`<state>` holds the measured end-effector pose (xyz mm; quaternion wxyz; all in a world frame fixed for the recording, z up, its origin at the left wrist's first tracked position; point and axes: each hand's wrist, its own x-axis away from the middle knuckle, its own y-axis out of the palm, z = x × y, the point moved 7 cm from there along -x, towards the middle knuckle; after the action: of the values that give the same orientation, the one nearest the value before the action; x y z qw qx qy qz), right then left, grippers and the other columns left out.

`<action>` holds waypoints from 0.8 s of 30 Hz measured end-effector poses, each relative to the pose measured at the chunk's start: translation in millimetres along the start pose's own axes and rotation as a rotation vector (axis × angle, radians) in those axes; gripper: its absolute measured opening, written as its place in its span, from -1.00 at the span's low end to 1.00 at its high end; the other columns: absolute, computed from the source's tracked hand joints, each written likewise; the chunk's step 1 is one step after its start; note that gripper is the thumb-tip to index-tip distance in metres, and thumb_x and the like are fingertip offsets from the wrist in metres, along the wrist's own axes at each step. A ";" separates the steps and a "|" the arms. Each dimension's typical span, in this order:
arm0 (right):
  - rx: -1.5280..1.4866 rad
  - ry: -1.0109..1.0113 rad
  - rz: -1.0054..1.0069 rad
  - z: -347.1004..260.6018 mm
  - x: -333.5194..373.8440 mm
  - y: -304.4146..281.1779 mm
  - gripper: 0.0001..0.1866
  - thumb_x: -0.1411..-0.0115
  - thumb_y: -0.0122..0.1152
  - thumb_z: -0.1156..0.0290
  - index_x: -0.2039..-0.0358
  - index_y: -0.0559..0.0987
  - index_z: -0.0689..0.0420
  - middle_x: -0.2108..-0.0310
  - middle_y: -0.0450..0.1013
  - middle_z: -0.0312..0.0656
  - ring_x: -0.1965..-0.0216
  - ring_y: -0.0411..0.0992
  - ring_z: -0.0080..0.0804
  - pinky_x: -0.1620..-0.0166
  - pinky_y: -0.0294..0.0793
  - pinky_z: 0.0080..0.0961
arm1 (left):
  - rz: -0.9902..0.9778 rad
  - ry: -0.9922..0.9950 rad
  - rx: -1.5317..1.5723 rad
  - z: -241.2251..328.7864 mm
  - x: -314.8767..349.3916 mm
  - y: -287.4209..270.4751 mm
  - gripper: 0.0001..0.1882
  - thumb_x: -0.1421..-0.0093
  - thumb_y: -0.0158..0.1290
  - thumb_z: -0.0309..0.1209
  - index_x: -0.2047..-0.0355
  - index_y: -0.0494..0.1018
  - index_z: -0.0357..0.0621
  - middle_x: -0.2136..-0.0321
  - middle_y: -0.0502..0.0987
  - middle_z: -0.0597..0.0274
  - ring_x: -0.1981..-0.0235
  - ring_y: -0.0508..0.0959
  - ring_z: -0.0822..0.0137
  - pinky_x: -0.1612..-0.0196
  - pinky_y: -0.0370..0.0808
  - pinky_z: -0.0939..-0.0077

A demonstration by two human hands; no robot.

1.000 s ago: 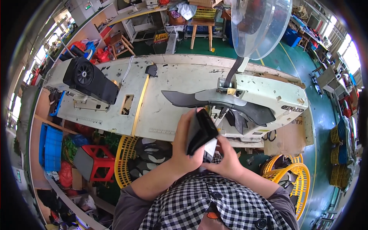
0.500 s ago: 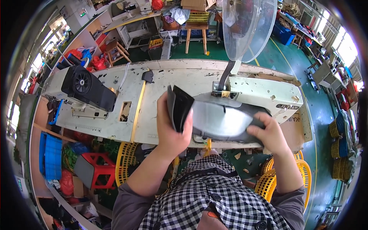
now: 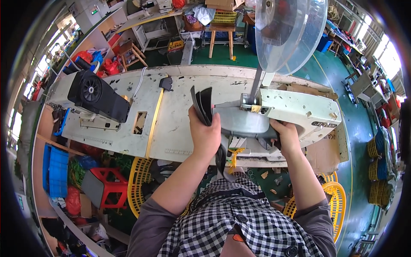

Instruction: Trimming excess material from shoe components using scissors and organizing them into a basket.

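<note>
A floppy workpiece of grey, glossy sheet (image 3: pixel 246 123) with dark edges is stretched between my two hands, at the needle end of the sewing machine (image 3: pixel 299 105). My left hand (image 3: pixel 206 133) is closed round its left end, where stacked black flaps (image 3: pixel 203 103) stand up above the fingers. A dark strip (image 3: pixel 221 159) hangs below that hand toward my apron. On the right end, my right hand (image 3: pixel 286 133) grips the dark edge with the thumb on top, close under the machine arm. The sheet's underside is hidden, and I cannot tell whether it touches the needle area.
A second, black-covered machine (image 3: pixel 96 96) stands on the left of the worktable (image 3: pixel 173 135). A clear round disc (image 3: pixel 291 34) rises behind the right machine. Yellow baskets (image 3: pixel 336 201) and a red stool (image 3: pixel 109 186) sit below the front edge.
Both hands have moved the workpiece up toward the machine head. The black flaps have turned more upright, the right hand has shifted left, and a dark strip now hangs below the left hand.
</note>
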<state>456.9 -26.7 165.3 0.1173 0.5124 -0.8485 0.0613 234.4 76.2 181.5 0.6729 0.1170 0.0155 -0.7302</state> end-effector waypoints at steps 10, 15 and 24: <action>-0.096 -0.141 -0.687 75.0 87.1 77.1 0.07 0.30 0.55 0.09 -0.14 0.15 0.29 -0.06 0.27 0.01 -0.12 0.24 -0.22 -0.18 0.18 -0.31 | -0.133 -0.033 0.251 29.6 70.3 -5.1 -0.48 -0.14 0.02 -0.50 -0.09 0.11 -0.26 0.12 0.28 0.17 0.19 0.39 0.46 0.12 0.34 0.54; 0.442 -0.286 -0.385 36.6 96.5 80.9 -0.01 0.28 0.51 0.09 -0.10 0.21 0.27 0.11 0.38 0.02 0.07 0.39 -0.15 0.00 0.36 -0.32 | -0.448 0.380 -0.179 65.6 67.8 1.1 -0.52 -0.11 -0.17 -0.61 -0.08 0.11 -0.29 0.10 0.29 0.06 0.15 0.44 0.30 0.07 0.37 0.40; 0.810 -0.304 -0.249 -66.5 87.3 12.5 -0.60 0.14 0.43 0.25 0.39 0.50 0.25 0.50 0.44 -0.16 0.47 0.40 -0.47 0.37 0.38 -0.56 | -0.163 0.416 -0.236 84.5 41.7 -24.9 -0.55 -0.14 -0.04 -0.56 -0.05 0.14 -0.31 0.20 0.35 0.13 0.23 0.41 0.42 0.15 0.36 0.56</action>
<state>415.8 -80.6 252.5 -0.2120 0.6185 -0.6955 0.2979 194.4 22.4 252.3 0.6033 0.1838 0.2480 -0.7353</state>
